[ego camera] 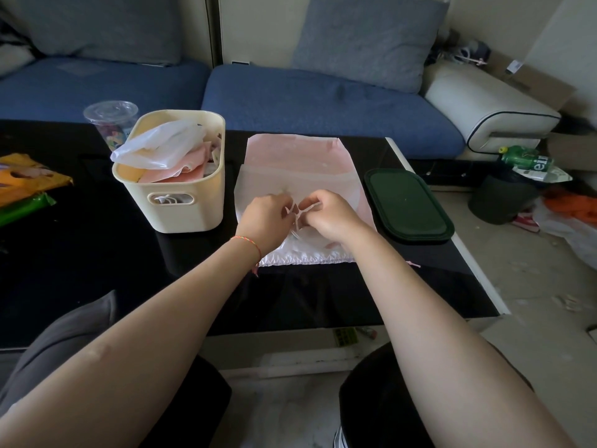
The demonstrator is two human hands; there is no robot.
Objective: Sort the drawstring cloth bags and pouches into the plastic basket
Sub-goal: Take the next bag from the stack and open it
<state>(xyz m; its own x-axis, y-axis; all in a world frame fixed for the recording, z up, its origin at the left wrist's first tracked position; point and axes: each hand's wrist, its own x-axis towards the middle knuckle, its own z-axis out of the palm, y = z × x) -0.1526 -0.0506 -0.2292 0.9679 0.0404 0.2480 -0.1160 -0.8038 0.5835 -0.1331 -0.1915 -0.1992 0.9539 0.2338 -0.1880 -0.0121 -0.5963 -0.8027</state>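
both hands on the drawstring, bags flat on the desk

my left hand (266,213) and my right hand (329,218) meet over the middle of the black desk (97,270), fingers curled, each pinching a bit of thin pale drawstring (298,211) between them. a red thread bracelet (250,245) sits on my left wrist.

under my hands lies a white satin drawstring bag (303,250), flat, its gathered edge nearest me. it rests on a larger pale pink bag (297,153) that reaches toward the far edge of the desk, with a paler white layer across its middle.

just left of the bags stands the cream plastic basket (174,208), already holding pink pouches (190,163) and a crumpled white plastic bag (161,143) that spills over its left rim. a white cord shows through the handle slot on its near side.

behind the basket, far left, is a clear plastic cup (108,119) with a lid. at the left edge of the desk lie orange and green packets (26,185). right of the bags sits a dark green lid (408,205), flat on the desk. a blue sofa (323,101) runs along the far side, and on the floor to the right a dark bin (504,198) holds a green bottle (525,158).
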